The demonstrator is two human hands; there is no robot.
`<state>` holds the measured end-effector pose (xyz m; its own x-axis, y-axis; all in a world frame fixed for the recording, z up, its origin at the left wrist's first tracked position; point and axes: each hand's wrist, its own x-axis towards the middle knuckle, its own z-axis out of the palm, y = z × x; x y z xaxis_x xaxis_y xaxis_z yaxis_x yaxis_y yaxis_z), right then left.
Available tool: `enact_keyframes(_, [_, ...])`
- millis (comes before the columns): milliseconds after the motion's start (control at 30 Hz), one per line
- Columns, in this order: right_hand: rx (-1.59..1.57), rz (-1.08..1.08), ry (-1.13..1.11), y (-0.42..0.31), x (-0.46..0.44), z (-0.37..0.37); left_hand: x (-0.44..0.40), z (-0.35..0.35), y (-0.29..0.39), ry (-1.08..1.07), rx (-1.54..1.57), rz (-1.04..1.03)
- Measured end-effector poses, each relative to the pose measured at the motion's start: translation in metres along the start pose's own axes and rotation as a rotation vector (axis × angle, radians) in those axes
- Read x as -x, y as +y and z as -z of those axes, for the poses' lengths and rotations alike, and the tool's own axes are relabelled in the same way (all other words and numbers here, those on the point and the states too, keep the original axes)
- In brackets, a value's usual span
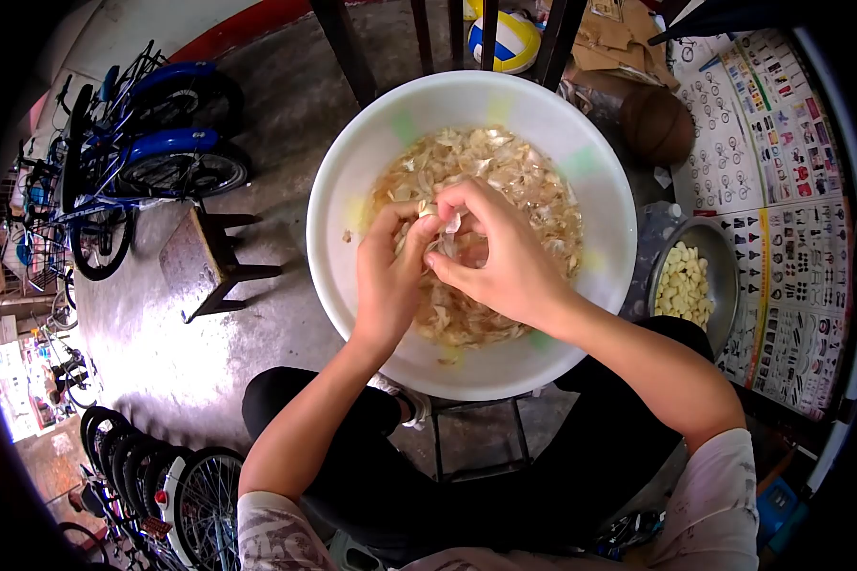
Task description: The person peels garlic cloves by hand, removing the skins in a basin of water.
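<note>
Both hands meet above a wide white basin (333,276) whose water is covered with papery garlic skins (533,200). My left hand (390,266) pinches a small pale garlic clove (427,208) between thumb and fingers. Close against it, my right hand (500,252) has its thumb and fingers curled at the clove, with a translucent strip of garlic skin (451,226) at its fingertips. To the right of the basin, a metal bowl (727,285) holds many peeled garlic cloves (684,284).
A wooden stool (195,262) stands left of the basin, with parked bicycles (176,157) beyond it. Behind the basin are dark metal bars (419,38), a volleyball (505,43) and a brown basketball (657,127). Printed sheets (781,219) lie at the right.
</note>
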<state>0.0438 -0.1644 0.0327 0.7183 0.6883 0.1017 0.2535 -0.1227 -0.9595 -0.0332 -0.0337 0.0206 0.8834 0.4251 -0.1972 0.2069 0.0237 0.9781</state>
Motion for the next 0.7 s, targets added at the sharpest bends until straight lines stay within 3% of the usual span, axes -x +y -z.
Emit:
enact_keyframes(100, [0.013,0.046,0.089,0.010,0.002,-0.003,0.001,-0.003,-0.002,-0.017,0.127,0.068])
enact_keyframes(200, [-0.049,0.019,0.100,0.014,-0.003,-0.001,0.000,-0.005,-0.014,0.000,-0.018,-0.023])
enact_keyframes(433, [0.010,0.111,0.079,0.012,-0.009,0.009,0.000,-0.002,-0.001,0.006,0.105,0.127])
enact_keyframes(633, [-0.021,-0.008,0.066,0.013,-0.013,0.023,-0.009,0.011,-0.006,0.019,0.262,0.177])
enact_keyframes(700, [-0.107,-0.170,0.043,0.015,-0.015,0.034,-0.011,0.020,-0.007,-0.011,0.332,0.195])
